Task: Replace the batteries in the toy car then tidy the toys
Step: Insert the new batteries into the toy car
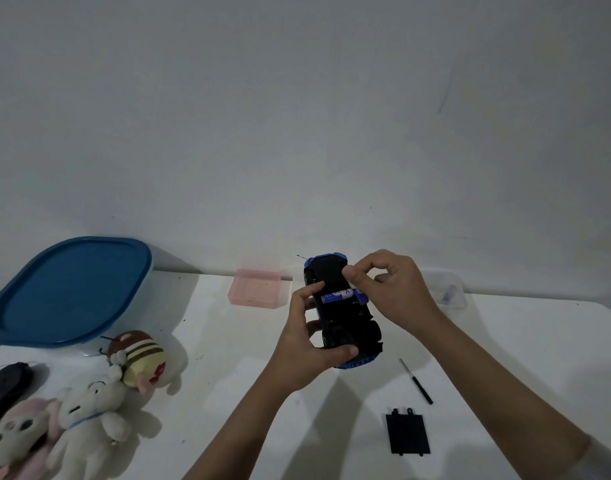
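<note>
Blue-and-black toy car [342, 313], blue lid [68, 289], pink tray [257, 288], yellow-striped plush [141, 358]

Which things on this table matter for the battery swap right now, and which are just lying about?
In the job:
toy car, upside down, held by left hand
battery in its bay, under right hand
battery cover, off
screwdriver

Lying about for now:
plush toys
blue-lidded box
pink tray
clear tray

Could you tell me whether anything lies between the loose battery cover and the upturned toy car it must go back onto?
Nothing visible: only bare table separates the battery cover from the toy car; the screwdriver lies just to the right.
</note>
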Demonstrator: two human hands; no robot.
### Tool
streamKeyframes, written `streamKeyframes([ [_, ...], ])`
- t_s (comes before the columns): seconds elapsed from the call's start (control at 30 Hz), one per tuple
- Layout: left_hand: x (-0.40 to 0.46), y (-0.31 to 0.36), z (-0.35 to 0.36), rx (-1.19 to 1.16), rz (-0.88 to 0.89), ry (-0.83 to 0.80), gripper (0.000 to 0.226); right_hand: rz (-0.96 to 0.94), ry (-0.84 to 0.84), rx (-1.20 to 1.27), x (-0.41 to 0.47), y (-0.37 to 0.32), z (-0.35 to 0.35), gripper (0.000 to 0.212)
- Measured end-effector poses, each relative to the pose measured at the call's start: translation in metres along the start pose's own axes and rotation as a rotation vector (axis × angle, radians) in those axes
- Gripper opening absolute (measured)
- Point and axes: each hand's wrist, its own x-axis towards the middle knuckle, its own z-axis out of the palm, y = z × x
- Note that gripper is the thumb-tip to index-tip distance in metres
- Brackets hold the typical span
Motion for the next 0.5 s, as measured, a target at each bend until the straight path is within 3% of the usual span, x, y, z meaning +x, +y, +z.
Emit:
streamKeyframes([
  [0.2, 0.004, 0.0, 0.0, -0.012, 0.028, 0.003, 0.089, -0.084, -0.1, -0.073, -0.007, 0.009, 0.009, 0.002],
  [0.37, 0.003, -0.002, -0.001, -0.033, 0.031, 0.027, 0.087, -0.09, -0.11, -0.154, -0.009, 0.014, 0.011, 0.022],
  [0.5, 0.002, -0.006, -0.001, -0.035, 0.029, 0.024, 0.089, -0.096, -0.18, -0.225, -0.009, 0.013, 0.01, 0.016],
])
